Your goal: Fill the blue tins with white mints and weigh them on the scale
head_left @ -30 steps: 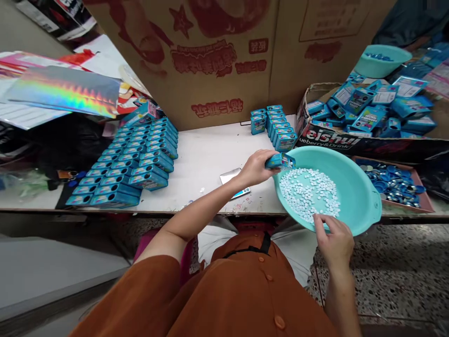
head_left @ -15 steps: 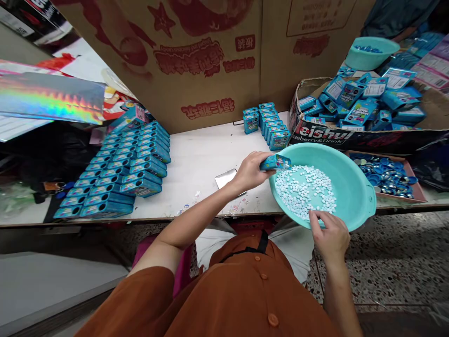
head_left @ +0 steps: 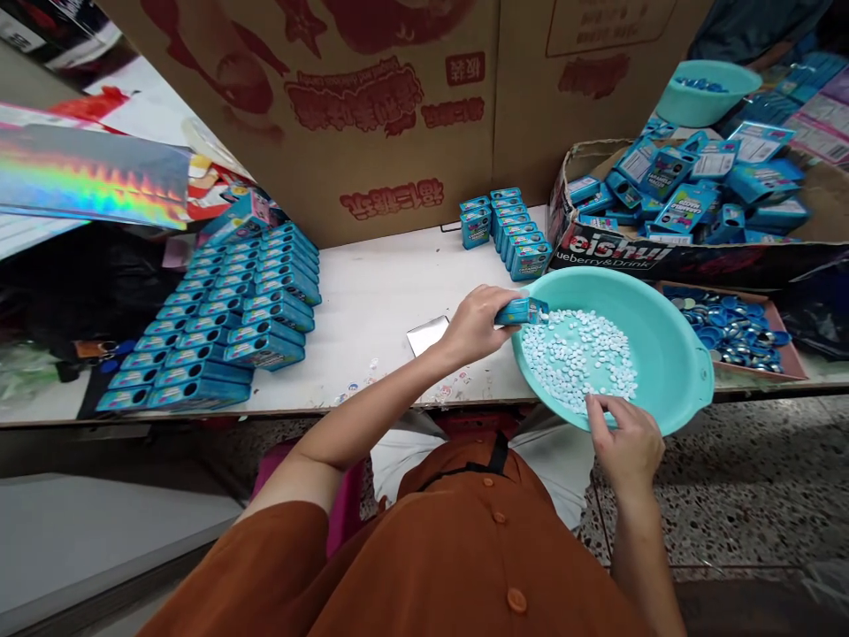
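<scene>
Right of centre, a blue box (head_left: 521,311), apparently part-filled, is gripped by the left hand (head_left: 481,323) over a basin (head_left: 667,354) of pellets (head_left: 607,341), the right hand (head_left: 629,445) apart at the rim, hold unclear, while boxes (head_left: 216,373) at frame left stand uncapped.

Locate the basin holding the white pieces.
In the head view, the turquoise basin is right of centre, between the left hand and the pink tray, in front of the open carton.
</scene>
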`<action>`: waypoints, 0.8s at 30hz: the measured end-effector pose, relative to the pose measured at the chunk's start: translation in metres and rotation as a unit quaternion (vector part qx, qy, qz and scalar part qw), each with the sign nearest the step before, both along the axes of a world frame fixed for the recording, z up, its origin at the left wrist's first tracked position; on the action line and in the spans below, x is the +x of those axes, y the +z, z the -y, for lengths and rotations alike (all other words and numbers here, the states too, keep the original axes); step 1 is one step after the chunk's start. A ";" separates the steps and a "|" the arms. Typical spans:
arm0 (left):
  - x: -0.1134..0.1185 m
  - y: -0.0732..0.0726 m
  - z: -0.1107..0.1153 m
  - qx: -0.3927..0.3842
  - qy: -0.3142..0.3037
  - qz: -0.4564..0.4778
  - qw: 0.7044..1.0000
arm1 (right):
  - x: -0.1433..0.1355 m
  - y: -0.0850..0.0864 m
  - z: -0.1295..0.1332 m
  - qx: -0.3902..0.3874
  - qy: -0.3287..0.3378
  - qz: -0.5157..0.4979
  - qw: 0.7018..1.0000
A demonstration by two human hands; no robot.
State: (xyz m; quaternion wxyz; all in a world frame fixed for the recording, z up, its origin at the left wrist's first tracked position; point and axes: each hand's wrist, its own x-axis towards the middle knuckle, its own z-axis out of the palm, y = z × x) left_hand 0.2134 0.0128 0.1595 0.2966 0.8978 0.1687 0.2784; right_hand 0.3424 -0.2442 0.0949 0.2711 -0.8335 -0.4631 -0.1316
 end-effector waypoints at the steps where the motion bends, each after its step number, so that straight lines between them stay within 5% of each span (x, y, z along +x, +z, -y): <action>1: 0.000 0.001 0.000 -0.008 -0.002 0.003 1.000 | 0.000 0.000 0.000 -0.001 -0.002 0.001 1.000; 6: -0.004 -0.007 -0.005 -0.213 0.014 0.072 0.974 | 0.000 0.000 0.000 0.001 -0.001 0.006 1.000; 11: -0.030 -0.030 -0.016 -0.460 0.083 0.178 0.866 | 0.002 -0.002 0.000 0.003 0.001 0.009 1.000; 15: -0.062 -0.046 -0.022 -0.479 0.168 0.200 0.838 | 0.003 -0.003 0.001 -0.011 -0.007 0.009 1.000; 24: -0.107 -0.082 -0.033 -0.453 0.267 0.192 0.829 | 0.002 -0.004 0.001 -0.012 -0.018 0.016 1.000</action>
